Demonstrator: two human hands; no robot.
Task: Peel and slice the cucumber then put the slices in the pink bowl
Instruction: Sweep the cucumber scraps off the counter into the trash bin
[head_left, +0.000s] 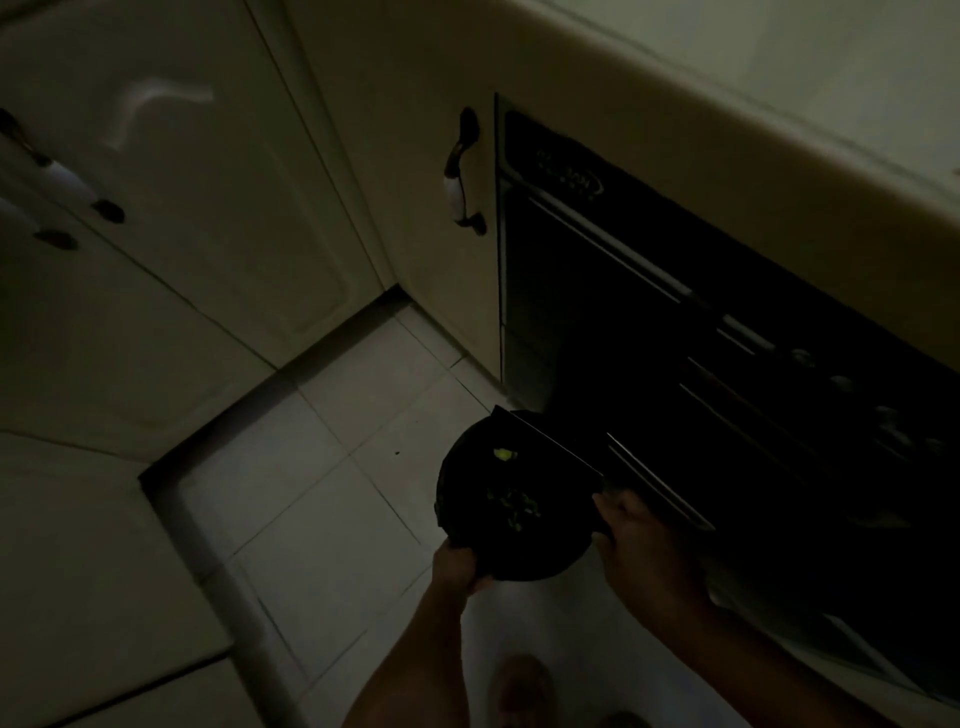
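Between the hands: bin (519, 556) held green peels (511, 506)
Left hand (457, 564): gripped its near rim
Right hand (644, 551): on right rim, grip too dark to tell

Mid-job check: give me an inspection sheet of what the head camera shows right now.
Surface: pale tiled floor; no worktop in view.
Job's things: green scraps inside a dark round container; cucumber and pink bowl not seen.
Clutter: dark flat panel tilted over the container's far rim.
Hands: left hand grips the near-left rim; right hand at the right rim, grip unclear.
Cables: nothing seen.
Surroundings: dim; cabinet doors, oven.
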